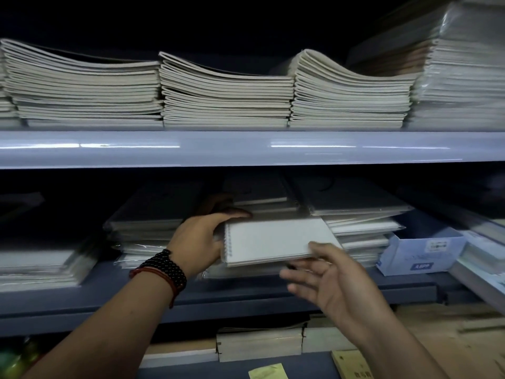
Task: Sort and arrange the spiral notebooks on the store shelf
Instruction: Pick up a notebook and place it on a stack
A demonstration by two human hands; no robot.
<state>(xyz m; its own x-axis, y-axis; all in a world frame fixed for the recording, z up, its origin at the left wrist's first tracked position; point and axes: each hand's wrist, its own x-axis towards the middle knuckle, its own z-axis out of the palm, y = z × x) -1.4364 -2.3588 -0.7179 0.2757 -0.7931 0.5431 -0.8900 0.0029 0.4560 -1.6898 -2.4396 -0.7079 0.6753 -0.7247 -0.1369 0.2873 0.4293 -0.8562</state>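
Left hand [200,239]: is gripping the spiral notebook [276,239] at its coil edge, thumb lying over the top, fingers curling beneath.
Left wrist: is wearing dark bead bracelets [166,265].
Left forearm: is reaching in from the lower left.
Right hand [325,277]: is hovering with fingers spread and relaxed, palm facing left, thumb overlapping the notebook's near right corner; slightly blurred.
Right forearm: is angling in from the lower right.

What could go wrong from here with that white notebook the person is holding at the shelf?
1. Only the left hand grips the spiral notebook, by its coil edge. The right hand is open at the far corner, so that end might sag or slip.
2. The wrapped stacks beside it lie skewed in glossy plastic. A nudge could slide them toward the blue box.
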